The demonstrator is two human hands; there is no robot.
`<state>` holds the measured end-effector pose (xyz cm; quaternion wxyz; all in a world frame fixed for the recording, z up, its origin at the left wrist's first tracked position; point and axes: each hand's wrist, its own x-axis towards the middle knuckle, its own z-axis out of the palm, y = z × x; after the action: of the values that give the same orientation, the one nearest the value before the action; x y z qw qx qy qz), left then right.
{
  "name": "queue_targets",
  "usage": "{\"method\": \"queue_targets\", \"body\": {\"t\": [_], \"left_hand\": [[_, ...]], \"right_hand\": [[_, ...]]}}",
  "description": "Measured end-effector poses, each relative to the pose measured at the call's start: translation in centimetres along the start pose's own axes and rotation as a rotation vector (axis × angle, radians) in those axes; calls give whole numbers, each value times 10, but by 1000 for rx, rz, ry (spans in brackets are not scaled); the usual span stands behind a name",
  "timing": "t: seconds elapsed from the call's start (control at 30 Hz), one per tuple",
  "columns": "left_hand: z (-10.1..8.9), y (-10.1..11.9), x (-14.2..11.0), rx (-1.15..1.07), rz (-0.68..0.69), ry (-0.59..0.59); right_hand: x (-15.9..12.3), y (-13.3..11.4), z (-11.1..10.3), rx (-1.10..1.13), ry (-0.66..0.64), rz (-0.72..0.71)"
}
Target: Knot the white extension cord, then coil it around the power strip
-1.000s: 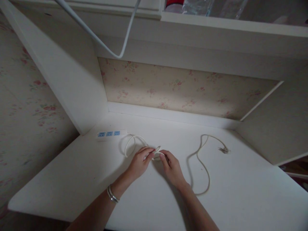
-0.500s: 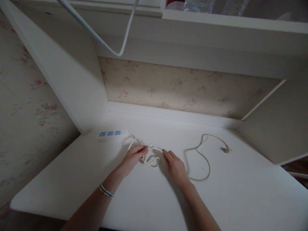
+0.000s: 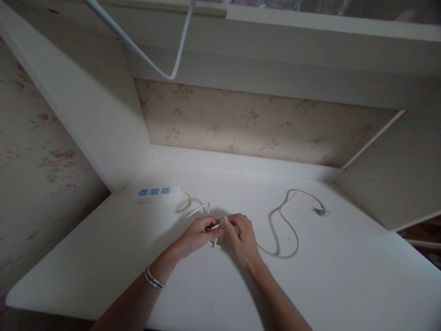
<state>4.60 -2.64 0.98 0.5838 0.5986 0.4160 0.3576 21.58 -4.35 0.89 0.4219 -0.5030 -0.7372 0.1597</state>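
A white power strip (image 3: 157,193) with blue socket panels lies at the back left of the desk. Its off-white power cord (image 3: 198,210) runs from the strip's right end into a loose bunch between my hands. My left hand (image 3: 200,235) pinches a loop of the cord between thumb and fingers. Close against it, my right hand (image 3: 244,240) also grips the cord, fingers curled and thumb toward the loop. The cord continues past my right hand in a wide curve to its plug (image 3: 321,211) on the right. My fingers hide part of the bunch.
The white desk (image 3: 193,294) sits between a left side panel (image 3: 93,101) and a right panel (image 3: 396,170). A shelf (image 3: 262,59) overhangs the back. A bent white rod (image 3: 170,77) hangs in front at upper left.
My hands have come together, the right one moving left toward the left hand. The cord bunch has been gathered between them, and cord near the strip lies looser. The view shifted slightly.
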Motion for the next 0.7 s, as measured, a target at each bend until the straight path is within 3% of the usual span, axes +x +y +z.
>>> {"method": "queue_targets", "body": {"t": [0.13,0.3,0.47,0.6,0.7], "left_hand": [[2,-1,0,2,5,8],[0,-2,3,-131,24,95],[-11,-2,5,-491,116,244],[-20,6,1,-839,148,175],[-24,11,-4,-981,112,85]], "right_hand": [[3,-1,4,47,47,103],[6,12,-1,-29,51,100],[9,36,-9,-211,80,61],[9,45,-11,-398,84,53],[9,47,-14,-533,136,48]]}}
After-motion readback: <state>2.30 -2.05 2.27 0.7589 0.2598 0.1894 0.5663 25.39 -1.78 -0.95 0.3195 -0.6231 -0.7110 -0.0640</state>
